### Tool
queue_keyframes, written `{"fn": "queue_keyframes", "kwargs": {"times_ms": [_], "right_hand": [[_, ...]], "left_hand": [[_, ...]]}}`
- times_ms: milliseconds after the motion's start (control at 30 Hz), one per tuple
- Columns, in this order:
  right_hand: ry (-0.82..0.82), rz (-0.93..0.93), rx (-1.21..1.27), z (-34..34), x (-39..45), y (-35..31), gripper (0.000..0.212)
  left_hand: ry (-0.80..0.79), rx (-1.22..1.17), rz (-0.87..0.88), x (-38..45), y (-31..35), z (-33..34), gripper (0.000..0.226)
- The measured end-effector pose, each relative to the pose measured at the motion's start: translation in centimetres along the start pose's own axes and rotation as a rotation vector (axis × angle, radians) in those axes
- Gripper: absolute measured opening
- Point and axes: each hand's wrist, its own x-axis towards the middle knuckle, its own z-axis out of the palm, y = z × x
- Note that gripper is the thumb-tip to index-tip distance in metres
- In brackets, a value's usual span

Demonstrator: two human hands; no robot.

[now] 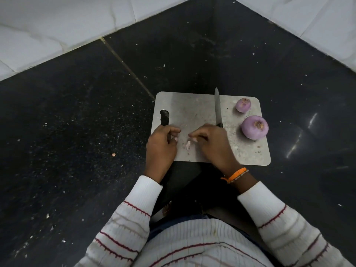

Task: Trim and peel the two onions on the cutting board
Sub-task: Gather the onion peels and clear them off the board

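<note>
1. Step: both onions look trimmed and peeled already, so we judge we're in cleanup, gathering the scraps.
2. Big onion [254, 127] sits near the right edge of the cutting board [192, 105]; small onion [243, 105] is just beyond it, towards the far right corner. They sit apart from each other and well clear of our hands.
3. Left hand [160, 146] is at the board's near left edge, fingers curled in. There's a pale bit at the fingertips, but we cannot tell if it's actually pinched.
4. Right hand [211, 145] is over the near middle of the board, fingers curled down towards a pale skin scrap [188, 145]. Contact isn't clear, so we cannot tell.
5. Knife [217, 107] lies flat on the board, blade pointing away, handle end hidden behind our right hand.
6. Next move, as we judge it: pinch the thin scraps and clear them off the board. They're light and flaky, so a fingertip grip is needed.
7. Materials: onions are smooth, matte purple and round, with rough brown cut ends facing up. Board is grey, speckled and flat, with rounded corners and a dark handle slot [164, 117] at the left. It rests on a dark, flecked stone surface [77, 112].
</note>
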Motion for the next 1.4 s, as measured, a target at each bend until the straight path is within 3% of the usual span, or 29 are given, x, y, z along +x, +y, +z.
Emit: {"fn": "queue_keyframes", "kwargs": {"times_ms": [100,267,500,700,833,967,1067,1233,1400], "right_hand": [[0.032,0.217,0.273,-2.2,0.6,-0.4,0.020],[0.003,0.315,0.528,-4.1,0.3,0.6,0.021],[0.060,0.300,0.399,-3.9,-0.5,0.7,0.019],[0.118,0.270,0.330,-4.7,-1.1,0.3,0.022],[0.168,0.265,0.289,-5.5,-1.6,0.1,0.022],[0.213,0.244,0.234,-6.9,-1.8,0.0,0.018],[0.227,0.237,0.231,-7.5,-2.3,0.0,0.020],[0.267,0.272,0.229,-8.0,-3.2,0.5,0.026],[0.246,0.327,0.345,-7.9,-3.5,1.0,0.026]], "left_hand": [[-0.006,0.043,0.014,-0.1,0.1,0.0,0.025],[-0.138,0.157,0.154,-0.2,0.0,0.8,0.057],[0.068,0.162,0.221,-0.8,-0.4,2.0,0.009],[-0.003,0.206,0.257,-0.6,0.0,1.7,0.002],[0.003,0.130,0.231,-0.5,0.8,1.7,0.011],[-0.144,0.027,0.213,-0.3,3.1,3.4,0.018],[-0.183,0.082,0.230,0.0,4.3,5.4,0.023],[-0.161,0.197,0.239,0.2,4.3,6.7,0.011],[-0.171,0.361,0.352,0.2,4.1,7.4,0.012]]}}
